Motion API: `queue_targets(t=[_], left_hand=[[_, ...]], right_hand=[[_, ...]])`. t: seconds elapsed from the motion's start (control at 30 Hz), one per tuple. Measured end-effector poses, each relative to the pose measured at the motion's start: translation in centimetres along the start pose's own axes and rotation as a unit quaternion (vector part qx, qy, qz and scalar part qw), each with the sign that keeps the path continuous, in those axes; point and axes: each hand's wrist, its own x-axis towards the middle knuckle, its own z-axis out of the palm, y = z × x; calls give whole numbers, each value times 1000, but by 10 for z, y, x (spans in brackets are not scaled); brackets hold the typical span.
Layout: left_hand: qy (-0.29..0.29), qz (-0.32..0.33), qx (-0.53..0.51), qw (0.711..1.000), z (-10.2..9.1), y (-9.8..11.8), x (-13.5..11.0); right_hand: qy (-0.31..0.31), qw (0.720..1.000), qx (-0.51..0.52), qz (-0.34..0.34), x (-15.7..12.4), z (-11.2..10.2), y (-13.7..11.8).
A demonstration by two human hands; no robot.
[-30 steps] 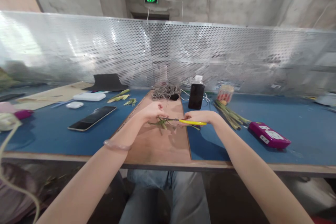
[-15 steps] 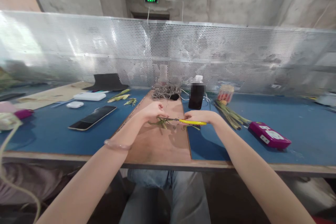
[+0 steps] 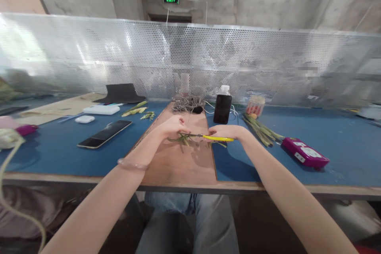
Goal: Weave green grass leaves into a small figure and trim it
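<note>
My right hand (image 3: 224,131) is closed round the yellow handles of a pair of scissors (image 3: 218,139). Their blades point left, reaching to the fingers of my left hand (image 3: 175,126). That hand is closed in a pinch, and thin green plant strips (image 3: 185,139) show just under its fingertips; exactly what it grips is hard to make out. Both hands are low over a brown board (image 3: 181,170). A few more green bits lie under my right hand, at the board's right edge.
Behind my hands sits a tangle of grey cord (image 3: 189,104), with a dark bottle (image 3: 222,105) beside it. Rightward are a clear jar (image 3: 255,105), a bundle of green stalks (image 3: 262,130) and a purple box (image 3: 305,152). Leftward lie a phone (image 3: 104,134) and a white case (image 3: 85,119).
</note>
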Motion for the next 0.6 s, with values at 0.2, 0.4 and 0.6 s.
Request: queue_targets(t=[0.2,0.4,0.6], left_hand=[[-2,-1,10,1000,0,1,0],[-18,-13,5,1000,0,-2,2],[-36,-9,-12,999,0,-6,4]], right_hand=[[-7,1000,14,-10,2,0,3],[2,1000,-6,-25,4,2,5],[-7,999,-38,-11,4,2,3]])
